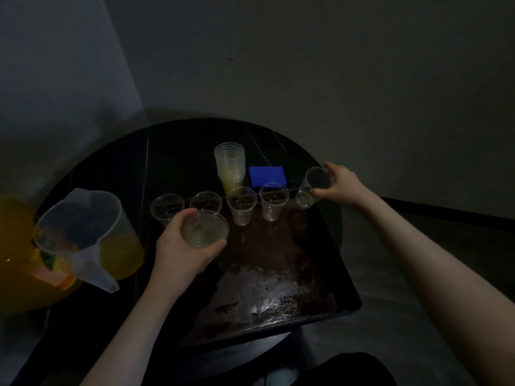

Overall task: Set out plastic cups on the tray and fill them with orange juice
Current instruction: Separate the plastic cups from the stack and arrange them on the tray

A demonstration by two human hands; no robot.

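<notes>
Hands each wrapped round clear cup: right hand [341, 188] nearest tray [278, 274] far-right row end; left hand [178, 246] near front-left.

Your left hand [181, 240] reaches forward with its bare forearm rising from the lower left, fingers [207, 247] curled in a grasp. Your right hand [341, 188] stretches farther out, arm nearly straight, thumb and fingers pinched in a hold.
</notes>
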